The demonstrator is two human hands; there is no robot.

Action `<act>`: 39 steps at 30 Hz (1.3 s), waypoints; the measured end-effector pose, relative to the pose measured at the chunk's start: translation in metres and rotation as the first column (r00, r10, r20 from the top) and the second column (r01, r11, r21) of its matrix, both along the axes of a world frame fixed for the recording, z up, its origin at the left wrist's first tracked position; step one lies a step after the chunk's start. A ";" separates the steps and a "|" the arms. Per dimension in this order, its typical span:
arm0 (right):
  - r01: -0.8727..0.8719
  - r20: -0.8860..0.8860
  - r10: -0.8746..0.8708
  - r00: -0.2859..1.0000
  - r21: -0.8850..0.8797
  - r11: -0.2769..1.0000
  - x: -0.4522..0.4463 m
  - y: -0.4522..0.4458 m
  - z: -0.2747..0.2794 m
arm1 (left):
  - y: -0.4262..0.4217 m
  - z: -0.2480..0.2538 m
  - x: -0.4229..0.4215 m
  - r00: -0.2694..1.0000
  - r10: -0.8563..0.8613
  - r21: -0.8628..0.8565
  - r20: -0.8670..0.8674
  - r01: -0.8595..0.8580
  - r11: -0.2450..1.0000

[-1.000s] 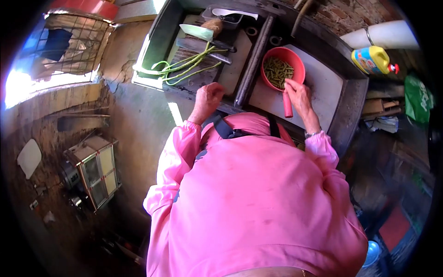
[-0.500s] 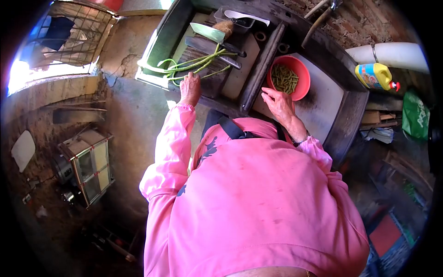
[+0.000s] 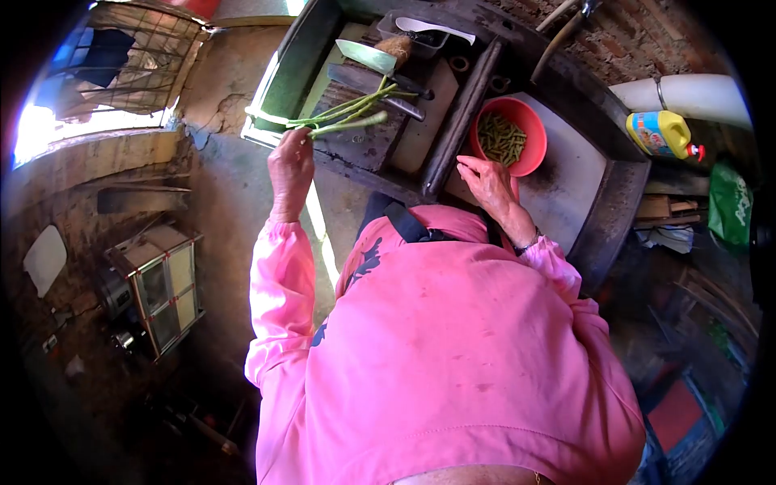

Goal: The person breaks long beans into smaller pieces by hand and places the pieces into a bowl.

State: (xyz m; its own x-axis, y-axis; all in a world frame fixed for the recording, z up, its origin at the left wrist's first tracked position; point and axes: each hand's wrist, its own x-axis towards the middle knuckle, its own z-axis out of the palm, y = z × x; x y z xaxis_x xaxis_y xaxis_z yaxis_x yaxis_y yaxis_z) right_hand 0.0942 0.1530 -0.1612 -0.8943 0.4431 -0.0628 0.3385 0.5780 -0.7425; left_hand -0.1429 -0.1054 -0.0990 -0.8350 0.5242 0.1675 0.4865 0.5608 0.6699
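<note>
Long green beans (image 3: 347, 111) lie across a dark wooden board (image 3: 356, 144) in the left part of the sink. My left hand (image 3: 291, 166) is closed on the near ends of some of them at the board's front edge. To the right stands a red bowl (image 3: 533, 133) holding short cut bean pieces (image 3: 501, 139). My right hand (image 3: 489, 184) is beside the bowl's near left rim, its fingers curled together; whatever they may pinch is too small to make out. Behind the beans lie a cleaver (image 3: 368, 55) and a second knife (image 3: 364, 85).
A brown fibrous scrubber (image 3: 396, 48) and a clear tub (image 3: 392, 24) with a white spoon (image 3: 436, 30) sit at the back. A dark divider (image 3: 465, 113) separates the two sides. At right stand a yellow bottle (image 3: 659, 135) and a green bag (image 3: 730, 206).
My left hand has drawn back toward me and to the left, with bean ends now in its fingers. My right hand has stayed almost in place by the bowl.
</note>
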 end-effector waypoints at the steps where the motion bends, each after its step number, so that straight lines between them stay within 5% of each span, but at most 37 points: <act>1: 0.009 -0.024 -0.009 1.000 -0.019 1.000 0.000 -0.001 -0.001 | -0.005 0.004 0.000 0.999 0.025 0.083 0.026 -0.027 0.996; 8: -0.001 -0.050 -0.002 0.999 -0.059 0.998 0.006 -0.003 -0.008 | -0.024 0.058 0.017 0.939 0.056 0.449 0.340 -0.214 0.868; 13: 0.005 -0.009 -0.008 1.000 -0.262 0.965 0.010 -0.007 -0.006 | -0.034 0.082 0.034 0.943 0.043 0.469 0.329 -0.203 0.859; 17: 0.037 0.054 -0.013 0.998 -0.462 0.886 0.010 -0.013 0.007 | -0.038 0.075 0.050 0.937 0.026 0.391 0.348 -0.170 0.905; 21: 0.002 0.003 0.000 1.000 -0.596 0.803 0.010 -0.014 0.001 | -0.041 0.060 0.064 0.991 0.022 0.301 0.128 -0.060 0.952; 22: 0.001 -0.003 -0.004 1.000 -0.642 0.766 0.009 -0.014 0.003 | -0.045 0.057 0.067 0.997 0.045 0.153 0.055 -0.053 0.987; 28: -0.004 -0.001 0.005 1.000 -0.802 0.598 -0.002 -0.016 0.046 | -0.030 0.054 0.091 0.978 -0.035 -0.107 -0.206 0.013 0.994; 39: -0.131 -0.100 0.086 0.991 -0.792 0.597 -0.032 -0.018 0.103 | -0.026 0.062 0.108 0.977 -0.073 -0.140 -0.199 0.046 0.989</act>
State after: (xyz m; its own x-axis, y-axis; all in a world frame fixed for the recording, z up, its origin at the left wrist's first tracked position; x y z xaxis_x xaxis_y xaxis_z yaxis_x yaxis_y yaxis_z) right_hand 0.0624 0.1346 -0.0581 -0.9442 0.1376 -0.2993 0.2658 -0.2184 -0.9389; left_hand -0.0344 -0.1311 -0.0365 -0.7575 0.6009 0.2551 0.6395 0.6046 0.4748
